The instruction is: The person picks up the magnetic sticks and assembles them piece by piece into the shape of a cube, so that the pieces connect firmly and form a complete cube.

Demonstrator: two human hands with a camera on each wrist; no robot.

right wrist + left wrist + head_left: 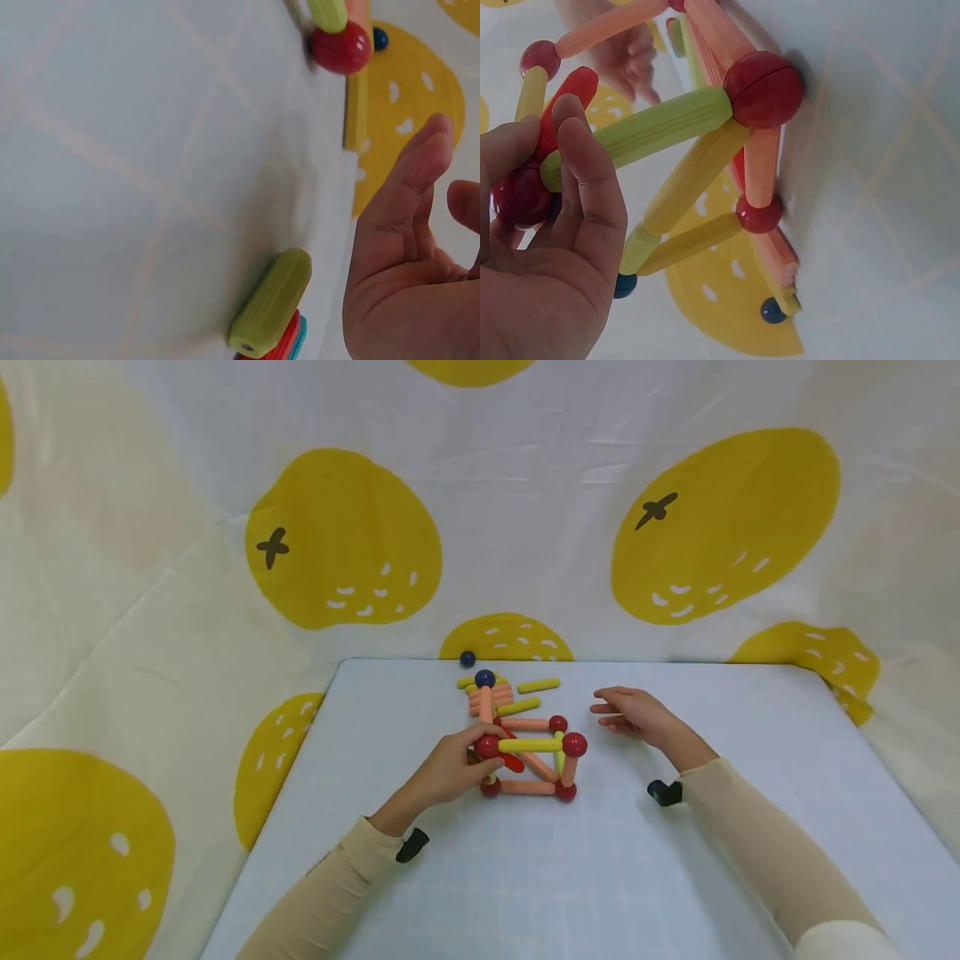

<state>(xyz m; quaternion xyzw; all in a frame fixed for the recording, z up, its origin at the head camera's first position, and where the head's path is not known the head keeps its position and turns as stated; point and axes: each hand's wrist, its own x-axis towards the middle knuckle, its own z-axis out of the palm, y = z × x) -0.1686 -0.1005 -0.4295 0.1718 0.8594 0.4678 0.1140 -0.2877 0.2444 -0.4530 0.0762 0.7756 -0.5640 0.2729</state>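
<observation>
A frame of magnetic building rods and red balls stands on the table, with a red ball (574, 744) at its near upper right corner. My left hand (450, 767) grips the upper left corner ball (522, 196), its fingers also against the end of a light green rod (649, 127). From that corner a yellow rod (531, 745) runs across to the right, and a red rod (570, 94) juts out at a slant. A dark blue ball (485, 679) tops a pink rod behind. To the right of the frame my right hand (633, 714) hovers, holding nothing, fingers loosely extended.
Behind the frame lie loose yellow rods (538, 685) and a bundle of pink rods (501, 697). A second dark blue ball (468, 658) sits by the back edge. In the right wrist view, a green rod (271, 304) lies beside red and blue pieces.
</observation>
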